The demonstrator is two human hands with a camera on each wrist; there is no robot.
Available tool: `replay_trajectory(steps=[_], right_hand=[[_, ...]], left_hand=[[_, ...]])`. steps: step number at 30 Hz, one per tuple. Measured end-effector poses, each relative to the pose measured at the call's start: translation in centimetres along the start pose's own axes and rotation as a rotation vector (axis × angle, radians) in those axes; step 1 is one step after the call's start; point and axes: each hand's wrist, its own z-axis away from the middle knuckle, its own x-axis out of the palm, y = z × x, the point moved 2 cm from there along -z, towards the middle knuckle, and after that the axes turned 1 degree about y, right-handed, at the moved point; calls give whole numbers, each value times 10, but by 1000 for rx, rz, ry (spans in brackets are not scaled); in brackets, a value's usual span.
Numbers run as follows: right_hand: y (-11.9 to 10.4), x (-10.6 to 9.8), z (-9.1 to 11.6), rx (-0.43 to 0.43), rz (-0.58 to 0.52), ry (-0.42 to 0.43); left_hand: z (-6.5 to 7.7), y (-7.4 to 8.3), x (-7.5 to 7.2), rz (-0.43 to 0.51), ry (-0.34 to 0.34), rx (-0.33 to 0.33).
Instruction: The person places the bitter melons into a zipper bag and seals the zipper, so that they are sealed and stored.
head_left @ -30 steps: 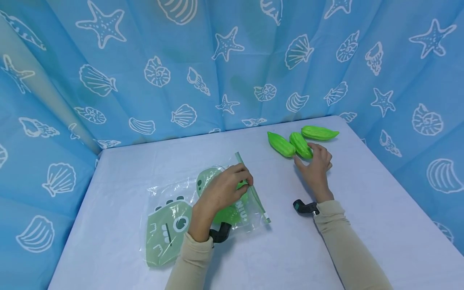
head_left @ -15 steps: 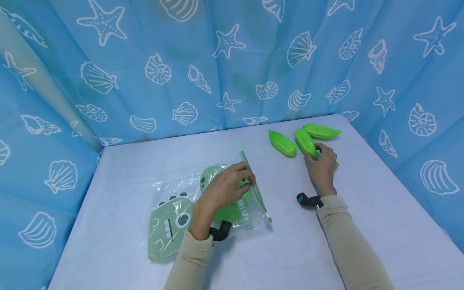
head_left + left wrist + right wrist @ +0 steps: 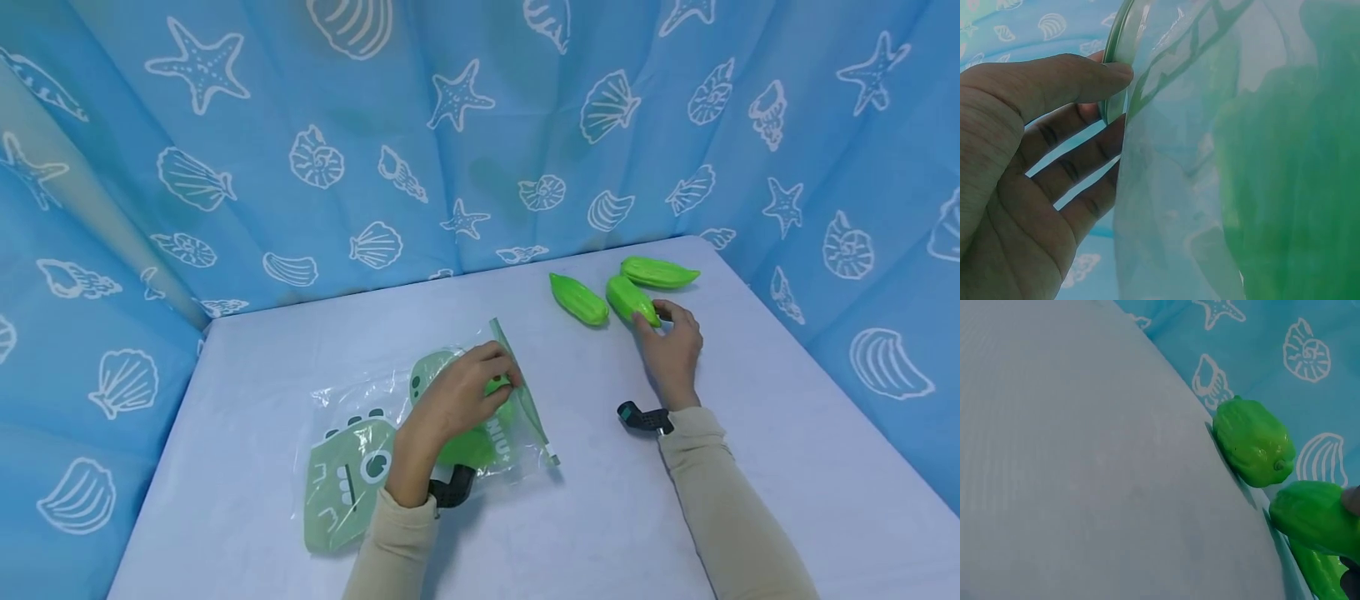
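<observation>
My left hand (image 3: 457,398) pinches the open-side edge of a clear zip bag (image 3: 352,475) with a green slider strip (image 3: 531,408) and dinosaur print. In the left wrist view, thumb and fingers (image 3: 1079,78) hold the green strip, and a large green shape (image 3: 1297,187) shows through the plastic. My right hand (image 3: 670,354) grips the near end of a bright green, ribbed, gourd-like vegetable (image 3: 628,298) between thumb and fingers. In the right wrist view, fingertips (image 3: 1352,500) touch that gourd-like vegetable at the right edge; the rest of the hand is out of frame.
Another green gourd-like vegetable (image 3: 579,300) lies to the left, and one more (image 3: 658,272) lies behind, near the table's back right corner. The white-covered table (image 3: 600,517) meets a blue shell-print curtain (image 3: 480,150) at the back and sides.
My right hand has moved right and taken hold of the middle gourd-like vegetable, which has shifted right, away from the left one. The left hand stays at the bag's edge.
</observation>
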Motion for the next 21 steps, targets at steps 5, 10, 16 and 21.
replay_trajectory(steps=[5, 10, 16, 21], right_hand=[[-6, -5, 0, -13, -32, 16], [-12, -11, 0, -58, -62, 86], [-20, -15, 0, -90, -61, 100], [-33, -22, 0, -105, -94, 99]], left_hand=[[2, -2, -1, -6, 10, -1], [3, -2, -1, -9, 12, 1], [3, 0, -2, 1, 17, 6], [3, 0, -3, 3, 13, 0]])
